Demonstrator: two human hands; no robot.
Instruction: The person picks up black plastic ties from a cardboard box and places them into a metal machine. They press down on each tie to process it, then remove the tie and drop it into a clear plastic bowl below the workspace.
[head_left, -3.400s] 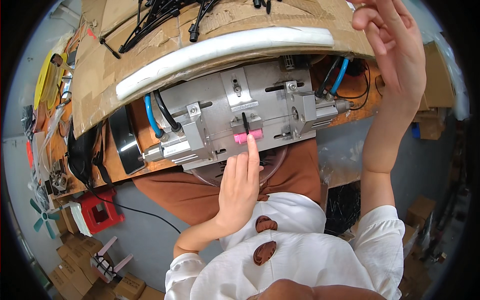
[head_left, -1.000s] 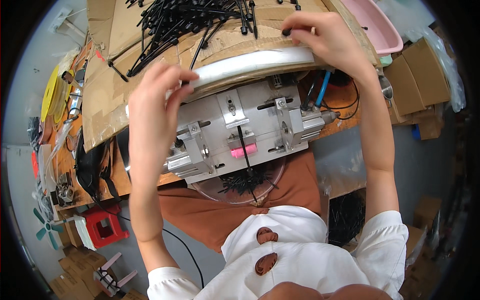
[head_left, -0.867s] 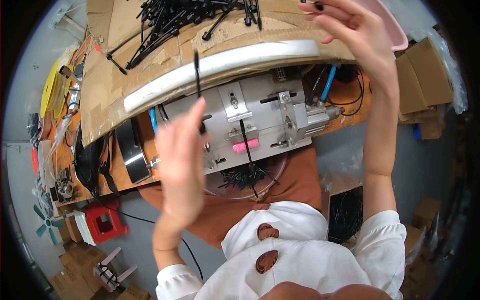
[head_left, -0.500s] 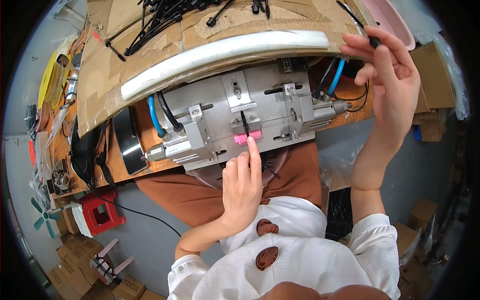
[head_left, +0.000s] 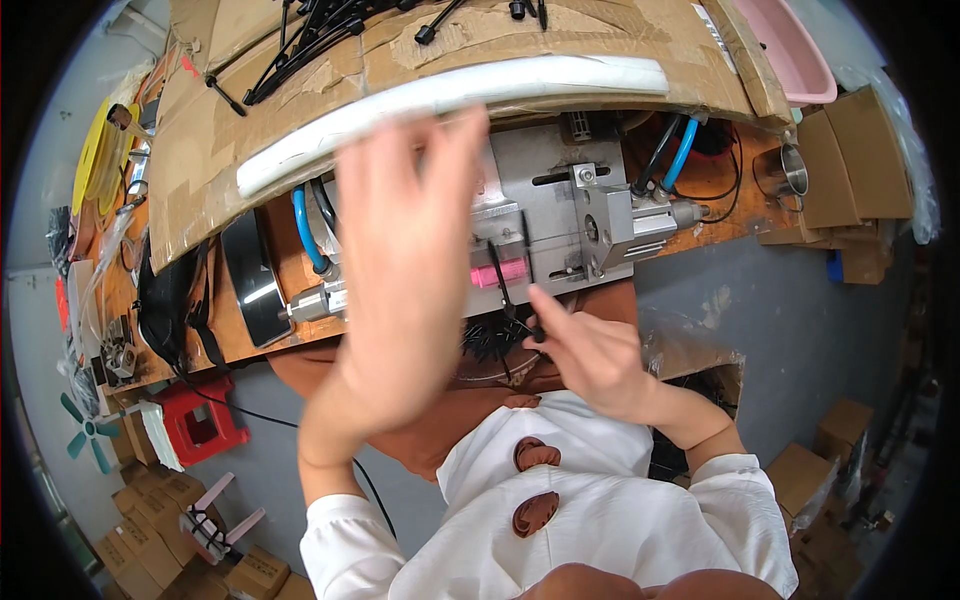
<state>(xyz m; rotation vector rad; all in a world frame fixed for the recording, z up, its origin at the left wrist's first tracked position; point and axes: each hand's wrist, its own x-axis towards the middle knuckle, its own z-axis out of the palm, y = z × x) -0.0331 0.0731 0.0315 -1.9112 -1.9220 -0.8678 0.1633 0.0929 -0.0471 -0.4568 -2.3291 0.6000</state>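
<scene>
My right hand (head_left: 600,365) is closed on a thin black rod (head_left: 529,255) with a thicker end at the fingertips, held upright just right of a pink block (head_left: 498,272). The block sits at the front middle of a grey metal fixture (head_left: 525,170). A second black rod (head_left: 499,275) with a thick lower end crosses the block and hangs past the fixture's front edge, close to the held one. My left hand (head_left: 405,240) is raised over the fixture's left side, smeared by motion and hiding much of it. Whether its fingers hold anything is unclear.
A cardboard sheet (head_left: 390,65) with a white padded edge (head_left: 450,88) overhangs the fixture, bearing several black rods (head_left: 300,60). A metal cylinder with a blue hose (head_left: 680,155) stands at the right. A phone (head_left: 255,280) lies left. On my lap, a bowl holds black pieces (head_left: 495,338).
My right hand has come down from the upper right to the pink block with its black rod. My left hand has left the block and risen leftward. The rod on the block has shifted toward me.
</scene>
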